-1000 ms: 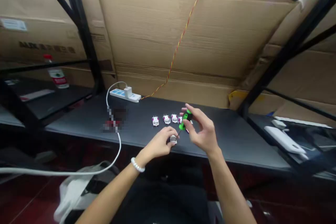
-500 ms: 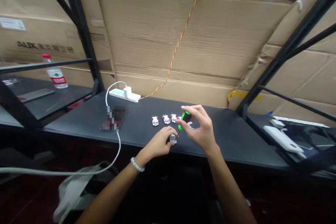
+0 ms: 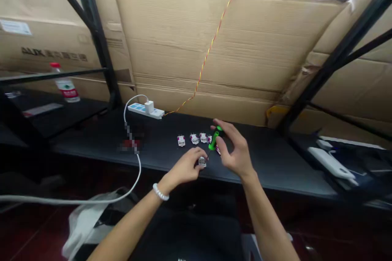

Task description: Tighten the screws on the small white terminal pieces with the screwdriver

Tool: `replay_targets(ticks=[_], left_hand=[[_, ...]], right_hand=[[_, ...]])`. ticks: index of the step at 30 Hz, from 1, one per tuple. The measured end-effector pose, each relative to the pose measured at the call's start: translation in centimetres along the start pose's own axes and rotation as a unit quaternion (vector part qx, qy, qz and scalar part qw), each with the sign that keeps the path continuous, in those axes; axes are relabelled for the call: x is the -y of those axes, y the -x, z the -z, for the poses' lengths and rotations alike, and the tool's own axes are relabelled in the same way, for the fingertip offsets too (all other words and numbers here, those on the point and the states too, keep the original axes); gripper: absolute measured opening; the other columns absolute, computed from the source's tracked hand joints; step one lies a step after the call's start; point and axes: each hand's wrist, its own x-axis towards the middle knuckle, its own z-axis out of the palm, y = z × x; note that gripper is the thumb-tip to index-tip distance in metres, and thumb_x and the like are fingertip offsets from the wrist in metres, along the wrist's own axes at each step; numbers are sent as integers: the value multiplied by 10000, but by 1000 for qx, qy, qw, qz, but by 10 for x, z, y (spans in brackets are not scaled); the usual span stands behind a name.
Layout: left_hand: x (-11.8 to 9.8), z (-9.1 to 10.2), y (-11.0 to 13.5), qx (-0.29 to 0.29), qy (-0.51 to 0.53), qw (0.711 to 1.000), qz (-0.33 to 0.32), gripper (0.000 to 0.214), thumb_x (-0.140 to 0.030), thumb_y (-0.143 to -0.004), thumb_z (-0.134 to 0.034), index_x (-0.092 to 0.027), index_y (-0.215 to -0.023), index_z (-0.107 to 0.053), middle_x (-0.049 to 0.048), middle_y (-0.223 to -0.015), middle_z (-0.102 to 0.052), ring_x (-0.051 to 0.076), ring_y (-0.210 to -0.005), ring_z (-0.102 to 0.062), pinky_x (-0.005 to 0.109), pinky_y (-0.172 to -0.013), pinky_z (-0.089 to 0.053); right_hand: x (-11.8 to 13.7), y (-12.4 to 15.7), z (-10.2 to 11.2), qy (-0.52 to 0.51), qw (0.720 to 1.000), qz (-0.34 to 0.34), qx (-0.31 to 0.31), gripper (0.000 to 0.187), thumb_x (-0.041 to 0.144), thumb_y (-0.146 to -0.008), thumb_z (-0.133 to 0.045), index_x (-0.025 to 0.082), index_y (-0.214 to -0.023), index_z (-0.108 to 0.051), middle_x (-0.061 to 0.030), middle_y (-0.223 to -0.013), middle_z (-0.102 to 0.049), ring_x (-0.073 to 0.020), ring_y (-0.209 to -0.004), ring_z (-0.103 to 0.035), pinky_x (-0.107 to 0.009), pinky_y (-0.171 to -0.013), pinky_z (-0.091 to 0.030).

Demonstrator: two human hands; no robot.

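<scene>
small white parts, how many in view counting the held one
6 visible: one white part in the left hand, three beyond it, two partly behind the screwdriver and right hand; more may be hidden.

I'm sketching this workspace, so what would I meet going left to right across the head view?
Red-capped bottle, white power strip, leftmost small white-and-purple unit, small white part in the left hand, green-and-black screwdriver in the right hand, long white device.

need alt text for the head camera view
The left hand holds a small white part on a black table while the right hand angles a green-and-black screwdriver down at it. Similar parts lie beyond; a white power strip sits farther back.
</scene>
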Motion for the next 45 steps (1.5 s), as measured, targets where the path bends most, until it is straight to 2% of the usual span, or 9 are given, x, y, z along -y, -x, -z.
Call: replay_targets(ticks=[6, 11, 16, 21, 25, 28, 34, 40, 45], left_hand=[[0, 0, 0, -5, -1, 1000, 1, 286, -28, -837, -646, -225, -1044, -672, 70, -1148, -690, 264, -1125, -621, 413, -1068, -506], [-1, 0, 0, 3, 2, 1000, 4, 268, -19, -842, -639, -212, -1024, -669, 72, -1123, -689, 261, -1105, -624, 412, -1049, -507], [0, -1, 0, -2, 0, 1000, -1, 274, -20, -846, -635, -218, -1032, -673, 70, -1147, -688, 265, -1134, -618, 412, -1069, -499], [1, -1, 0, -2, 0, 1000, -5, 283, -9, -836, -630, -219, -1022, -674, 64, -1132, -690, 258, -1116, -624, 409, -1063, -508], [2, -2, 1, -4, -4, 1000, -4, 277, -19, -850, -630, -226, -1027, -684, 67, -1144, -693, 265, -1134, -621, 415, -1068, -509], [4, -3, 1, -9, 0, 1000, -6, 285, -17, -846, -631, -224, -1034, -684, 67, -1159, -691, 268, -1154, -616, 422, -1082, -504], [2, -2, 0, 0, -1, 1000, -6, 278, -10, -845, -626, -217, -1022, -683, 67, -1150, -688, 261, -1131, -620, 415, -1069, -509], [1, -1, 1, -4, 0, 1000, -8, 273, -12, -846, -632, -218, -1019, -681, 66, -1141, -690, 257, -1132, -621, 400, -1078, -502], [1, -1, 1, -3, 4, 1000, -8, 266, -13, -843, -633, -214, -1014, -677, 66, -1127, -690, 254, -1106, -626, 401, -1055, -508]], right_hand=[[-1, -1, 0, 66, 997, 0, -50, 319, 343, -921, -779, 279, -1232, -743, -78, -1050, -670, -228, -879, -686, -395, -784, -630], [-3, 0, 3, -38, 998, -27, 29, 503, 250, -1035, -557, 292, -1536, -534, -121, -1398, -663, -255, -1149, -723, -460, -1022, -601], [-3, -2, 4, 38, 999, -9, -5, 406, 302, -955, -737, 284, -1359, -697, -75, -1102, -740, -231, -944, -737, -393, -871, -640], [-1, -1, 4, -33, 997, -20, 70, 565, 230, -1043, -540, 297, -1598, -460, -124, -1493, -630, -268, -1248, -707, -456, -1045, -608], [2, -5, 2, 9, 999, 8, 33, 405, 268, -1002, -667, 304, -1406, -659, -78, -1216, -755, -229, -1008, -751, -396, -917, -647], [4, -6, -1, 64, 998, 21, -10, 352, 330, -936, -773, 282, -1282, -729, -72, -1058, -722, -209, -837, -715, -367, -788, -646], [-1, 0, -6, -45, 998, -13, 45, 448, 242, -1052, -525, 292, -1495, -562, -114, -1352, -684, -262, -1173, -709, -443, -995, -618], [-3, 0, -8, 47, 999, -17, -19, 367, 319, -956, -724, 278, -1319, -693, -69, -1071, -617, -185, -802, -634, -347, -707, -611], [-1, 0, -4, -40, 998, -29, 42, 493, 248, -1051, -517, 275, -1543, -510, -126, -1401, -637, -250, -1165, -697, -441, -1011, -595]])
